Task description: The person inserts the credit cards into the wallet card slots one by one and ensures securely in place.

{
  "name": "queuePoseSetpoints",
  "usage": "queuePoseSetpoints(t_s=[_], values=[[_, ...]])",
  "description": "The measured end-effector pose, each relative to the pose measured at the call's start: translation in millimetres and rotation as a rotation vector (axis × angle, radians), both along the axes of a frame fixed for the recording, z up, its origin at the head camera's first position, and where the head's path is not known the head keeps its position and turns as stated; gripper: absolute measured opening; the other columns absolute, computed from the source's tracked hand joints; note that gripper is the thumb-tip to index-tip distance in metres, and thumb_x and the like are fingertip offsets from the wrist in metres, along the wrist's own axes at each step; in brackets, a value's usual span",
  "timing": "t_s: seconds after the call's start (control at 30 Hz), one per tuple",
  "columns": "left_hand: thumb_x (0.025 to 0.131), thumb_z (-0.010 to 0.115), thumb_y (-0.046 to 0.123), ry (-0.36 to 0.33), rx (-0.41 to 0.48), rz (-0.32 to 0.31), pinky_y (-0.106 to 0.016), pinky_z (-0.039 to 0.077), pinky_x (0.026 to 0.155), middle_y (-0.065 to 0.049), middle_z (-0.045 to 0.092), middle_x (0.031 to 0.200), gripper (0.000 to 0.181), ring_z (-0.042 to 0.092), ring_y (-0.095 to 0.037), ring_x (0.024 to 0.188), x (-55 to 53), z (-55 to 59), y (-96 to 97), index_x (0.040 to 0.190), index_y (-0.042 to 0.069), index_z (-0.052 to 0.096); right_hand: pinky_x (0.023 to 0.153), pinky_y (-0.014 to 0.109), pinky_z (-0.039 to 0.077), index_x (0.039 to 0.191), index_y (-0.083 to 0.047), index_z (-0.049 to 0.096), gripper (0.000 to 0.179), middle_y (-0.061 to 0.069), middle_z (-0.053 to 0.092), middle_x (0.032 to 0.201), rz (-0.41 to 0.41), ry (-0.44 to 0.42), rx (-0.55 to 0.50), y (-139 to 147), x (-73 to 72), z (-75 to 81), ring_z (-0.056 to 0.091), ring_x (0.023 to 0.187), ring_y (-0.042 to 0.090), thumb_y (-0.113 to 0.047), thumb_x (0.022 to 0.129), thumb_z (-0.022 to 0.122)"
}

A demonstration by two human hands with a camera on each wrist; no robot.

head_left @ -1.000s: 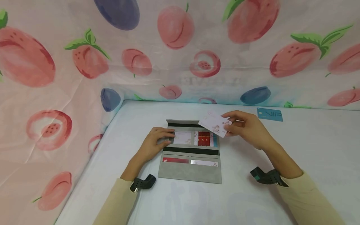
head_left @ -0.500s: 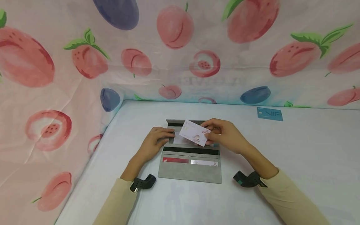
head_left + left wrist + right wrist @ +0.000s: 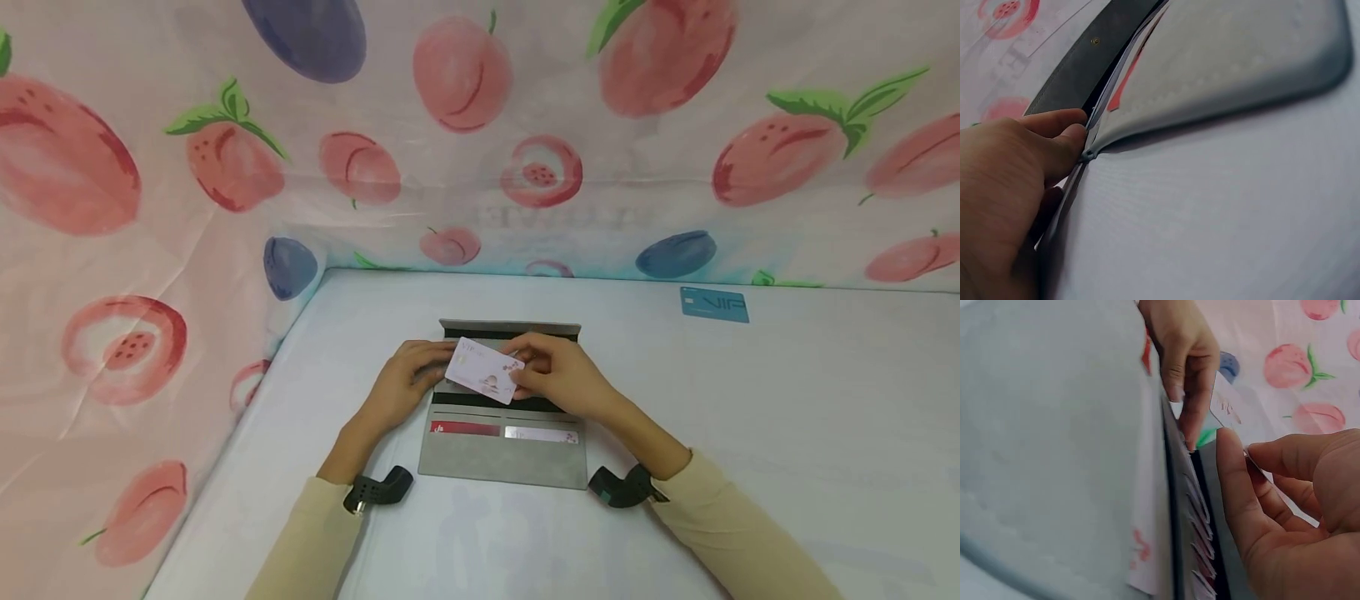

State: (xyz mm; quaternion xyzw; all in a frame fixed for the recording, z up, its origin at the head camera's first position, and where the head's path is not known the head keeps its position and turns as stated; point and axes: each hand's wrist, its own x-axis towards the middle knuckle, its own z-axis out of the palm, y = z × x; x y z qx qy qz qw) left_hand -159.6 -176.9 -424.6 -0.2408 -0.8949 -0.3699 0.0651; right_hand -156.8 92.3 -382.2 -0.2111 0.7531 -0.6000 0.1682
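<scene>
A grey bifold wallet (image 3: 502, 461) lies unfolded on the white table. My left hand (image 3: 401, 382) holds its left edge beside the fold; in the left wrist view the thumb and index finger (image 3: 1063, 122) pinch the edge. Between the thumb and fingers of my right hand (image 3: 566, 377) is a white VIP card (image 3: 472, 367) with a pink flower print. The card is tilted over the wallet's upper half and overlaps the left fingertips in the head view. A red card (image 3: 465, 428) and another white card (image 3: 542, 435) stick out of the lower slots. The upper slots are mostly hidden.
A blue VIP card (image 3: 715, 305) lies at the back right of the table. Fruit-printed cloth (image 3: 450, 192) rises behind the table and along its left side. Each wrist wears a black camera mount (image 3: 622, 487).
My right hand has carried the white card leftward from beyond the wallet's upper right to over its upper left slots. The left hand has kept its place on the wallet.
</scene>
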Motion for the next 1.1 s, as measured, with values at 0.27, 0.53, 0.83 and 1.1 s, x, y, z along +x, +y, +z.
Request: queuePoseSetpoints(t_s=[0.27,0.53,0.83,1.1], values=[[0.09,0.066,0.005,-0.004,-0.011,0.008,-0.044,0.036,0.102,-0.001,0.059,0.13,0.031,0.046,-0.021,0.123,-1.0,0.0,-1.8,0.12,0.008,0.067,0.067,0.037,0.057,0.121,0.0,0.059,0.031,0.019,0.058,0.099,0.026,-0.008,-0.042,-7,2.9,-9.1,0.068,0.076,0.026,0.005,0.09,0.06],[0.089,0.065,0.002,0.018,0.025,-0.017,-0.041,0.037,0.101,0.0,0.06,0.129,0.028,0.048,-0.021,0.121,-3.1,-1.5,-1.6,0.117,0.007,0.069,0.065,0.036,0.057,0.119,-0.006,0.061,0.03,0.016,0.059,0.093,0.041,-0.016,-0.032,-11,8.1,-15.2,0.069,0.071,0.025,0.002,0.09,0.062],[0.088,0.065,-0.001,0.0,0.02,-0.003,-0.042,0.036,0.102,0.001,0.06,0.129,0.03,0.048,-0.02,0.122,-3.2,-2.8,-1.3,0.117,0.007,0.068,0.068,0.031,0.056,0.121,-0.009,0.06,0.03,0.009,0.065,0.087,-0.005,0.049,0.032,-13,9.5,-17.8,0.069,0.07,0.019,-0.002,0.092,0.062],[0.088,0.065,-0.001,-0.007,0.016,0.004,-0.043,0.037,0.102,0.0,0.06,0.129,0.029,0.048,-0.021,0.123,-1.3,-1.1,-0.9,0.116,0.006,0.068,0.066,0.03,0.055,0.119,-0.012,0.063,0.03,0.006,0.063,0.083,-0.02,0.115,0.051,-14,9.4,-22.4,0.068,0.068,0.017,-0.002,0.09,0.064]])
